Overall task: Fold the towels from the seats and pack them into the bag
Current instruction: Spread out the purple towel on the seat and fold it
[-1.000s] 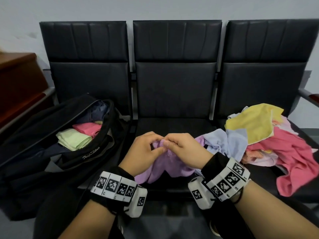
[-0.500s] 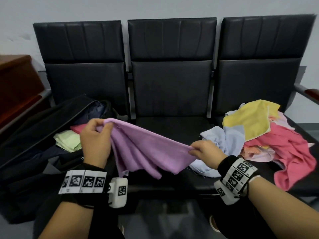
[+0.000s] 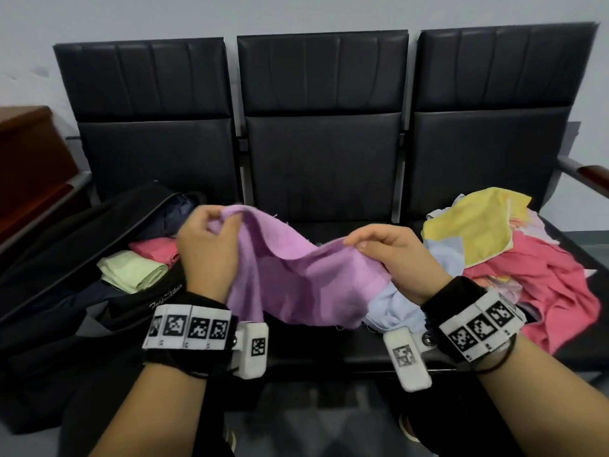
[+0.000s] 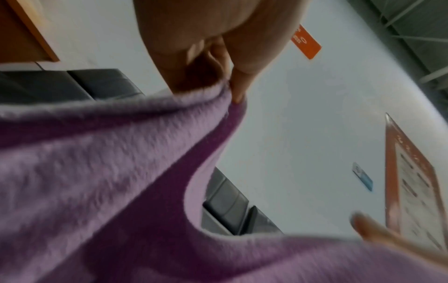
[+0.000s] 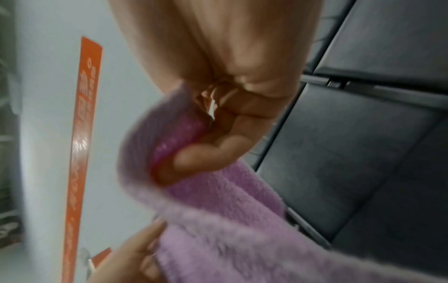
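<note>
Grey wall (image 3: 296, 14), black seats (image 3: 323, 166), open bag (image 3: 49, 258)

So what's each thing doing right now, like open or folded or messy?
Purple towel: unfolded, held up between both hands.
Left hand: pinches one corner.
Right hand: pinches the other.
Bag: open.
Green towel: folded, in the bag.
Pile of towels: unfolded, on the right seat.

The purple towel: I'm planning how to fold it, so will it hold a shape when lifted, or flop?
Probably floppy: the purple towel sags in a curve between the left hand and the right hand. It looks light, since a fingertip pinch at each end carries it. Its fuzzy nap suggests it won't slip easily.
</note>
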### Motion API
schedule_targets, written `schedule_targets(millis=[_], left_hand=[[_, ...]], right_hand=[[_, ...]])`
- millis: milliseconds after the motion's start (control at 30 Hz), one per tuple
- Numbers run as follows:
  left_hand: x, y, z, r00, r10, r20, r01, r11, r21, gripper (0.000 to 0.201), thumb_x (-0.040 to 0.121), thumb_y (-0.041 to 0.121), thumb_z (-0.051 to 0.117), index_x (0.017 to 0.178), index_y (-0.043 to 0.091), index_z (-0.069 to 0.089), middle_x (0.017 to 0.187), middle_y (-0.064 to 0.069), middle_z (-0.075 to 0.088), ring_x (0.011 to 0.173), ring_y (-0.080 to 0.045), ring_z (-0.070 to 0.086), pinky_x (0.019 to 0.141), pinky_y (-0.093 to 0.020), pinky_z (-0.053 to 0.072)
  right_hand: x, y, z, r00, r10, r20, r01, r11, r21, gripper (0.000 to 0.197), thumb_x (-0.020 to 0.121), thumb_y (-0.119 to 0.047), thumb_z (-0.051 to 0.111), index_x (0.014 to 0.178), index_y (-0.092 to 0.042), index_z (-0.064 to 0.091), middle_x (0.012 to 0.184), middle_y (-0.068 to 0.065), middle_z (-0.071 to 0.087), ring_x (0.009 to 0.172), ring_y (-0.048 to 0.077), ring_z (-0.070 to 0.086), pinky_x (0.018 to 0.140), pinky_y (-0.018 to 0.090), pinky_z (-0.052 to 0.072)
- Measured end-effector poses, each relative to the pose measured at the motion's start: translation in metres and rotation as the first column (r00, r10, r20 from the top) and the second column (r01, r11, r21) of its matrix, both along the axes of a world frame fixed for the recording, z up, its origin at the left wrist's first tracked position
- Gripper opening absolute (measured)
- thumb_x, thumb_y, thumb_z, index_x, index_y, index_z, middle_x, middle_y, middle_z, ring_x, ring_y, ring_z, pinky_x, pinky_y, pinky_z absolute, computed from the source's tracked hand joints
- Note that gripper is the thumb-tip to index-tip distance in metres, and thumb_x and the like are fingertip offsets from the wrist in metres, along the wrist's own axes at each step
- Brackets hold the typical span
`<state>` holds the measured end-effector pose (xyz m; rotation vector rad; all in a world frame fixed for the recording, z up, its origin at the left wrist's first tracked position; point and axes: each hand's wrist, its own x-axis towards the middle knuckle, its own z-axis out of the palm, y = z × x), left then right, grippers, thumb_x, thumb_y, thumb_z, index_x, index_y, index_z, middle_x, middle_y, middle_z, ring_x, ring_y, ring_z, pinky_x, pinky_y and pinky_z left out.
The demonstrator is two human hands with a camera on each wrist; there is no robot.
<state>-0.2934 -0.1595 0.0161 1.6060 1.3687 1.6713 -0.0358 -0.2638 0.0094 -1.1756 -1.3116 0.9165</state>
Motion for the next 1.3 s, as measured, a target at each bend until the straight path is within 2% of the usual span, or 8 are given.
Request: schedule_targets(millis=[100,200,400,533,633,800,1067,1300], left_hand=[[0.023,-0.009,-0.003,0.95,-0.231,-0.211,0.22,0.973,-0.077,0.009,0.083,0.016,0.076,0.089,0.02,0.07,0.089,0.008,0.068,0.084,-0.002,0.061,0.08,-0.011,0.044],[0.028,-0.015,-0.016,0.886,-0.353,-0.3,0.321,0.935,-0.152,0.017,0.086,0.002,0.067,0.092,0.017,0.071,0.099,0.003,0.071,0.095,-0.009,0.064,0.091,-0.017,0.045],[0.026,-0.026,-0.032,0.774,-0.565,-0.288,0.497,0.822,-0.278,0.029,0.09,0.003,0.063,0.094,0.031,0.068,0.096,0.017,0.069,0.094,0.006,0.063,0.08,-0.006,0.045],[0.026,-0.032,-0.027,0.737,-0.64,-0.215,0.571,0.761,-0.308,0.024,0.089,0.005,0.069,0.098,0.027,0.069,0.093,0.013,0.071,0.085,-0.001,0.066,0.073,-0.015,0.05],[0.025,-0.037,-0.02,0.71,-0.684,-0.17,0.622,0.721,-0.304,0.017,0.089,0.008,0.072,0.099,0.021,0.071,0.095,0.005,0.073,0.086,-0.008,0.069,0.074,-0.021,0.054],[0.018,-0.041,-0.014,0.662,-0.739,-0.122,0.68,0.661,-0.317,0.023,0.088,0.004,0.069,0.102,0.021,0.073,0.1,0.001,0.074,0.092,-0.019,0.071,0.08,-0.029,0.059],[0.02,-0.04,-0.024,0.699,-0.675,-0.237,0.632,0.738,-0.237,0.019,0.088,0.011,0.073,0.101,0.025,0.072,0.096,0.009,0.073,0.089,-0.011,0.071,0.078,-0.026,0.059],[0.016,-0.042,-0.032,0.739,-0.538,-0.406,0.547,0.831,-0.104,0.027,0.082,-0.006,0.063,0.092,0.017,0.073,0.088,0.01,0.07,0.087,-0.012,0.067,0.077,-0.029,0.055]], right_hand=[[-0.014,0.001,0.009,0.991,0.102,-0.09,-0.109,0.99,-0.084,0.043,0.083,0.011,0.041,0.101,-0.008,0.075,0.084,0.001,0.074,0.065,0.01,0.063,0.059,0.029,0.056],[-0.021,0.0,0.002,0.989,0.124,0.083,-0.113,0.985,-0.129,0.044,0.086,0.016,0.044,0.105,-0.013,0.072,0.087,0.007,0.076,0.069,0.018,0.071,0.058,0.032,0.057],[-0.03,0.004,-0.02,0.876,-0.021,0.482,0.029,1.0,-0.009,0.012,0.084,-0.017,0.074,0.075,-0.026,0.074,0.076,-0.003,0.067,0.069,0.011,0.063,0.066,0.029,0.053],[-0.043,0.011,-0.021,0.879,-0.056,0.474,0.017,0.996,0.087,0.02,0.084,-0.025,0.076,0.068,-0.032,0.066,0.088,-0.007,0.061,0.074,0.005,0.058,0.071,0.023,0.049],[-0.048,0.014,-0.02,0.887,-0.074,0.457,0.057,0.997,0.051,0.023,0.088,-0.032,0.071,0.067,-0.026,0.064,0.069,-0.005,0.064,0.063,0.004,0.056,0.063,0.028,0.048],[-0.05,0.016,-0.024,0.88,-0.103,0.464,0.098,0.995,0.034,0.03,0.089,-0.035,0.069,0.062,-0.027,0.059,0.058,-0.01,0.057,0.056,0.002,0.051,0.054,0.015,0.038],[-0.052,0.015,-0.025,0.896,-0.092,0.434,0.101,0.995,0.001,0.029,0.091,-0.037,0.067,0.066,-0.022,0.064,0.061,-0.001,0.06,0.054,0.002,0.05,0.053,0.018,0.041],[-0.043,0.01,-0.037,0.88,0.092,0.466,-0.059,0.995,-0.086,0.018,0.088,-0.036,0.071,0.074,-0.024,0.071,0.068,-0.006,0.067,0.061,0.006,0.06,0.06,0.022,0.049]])
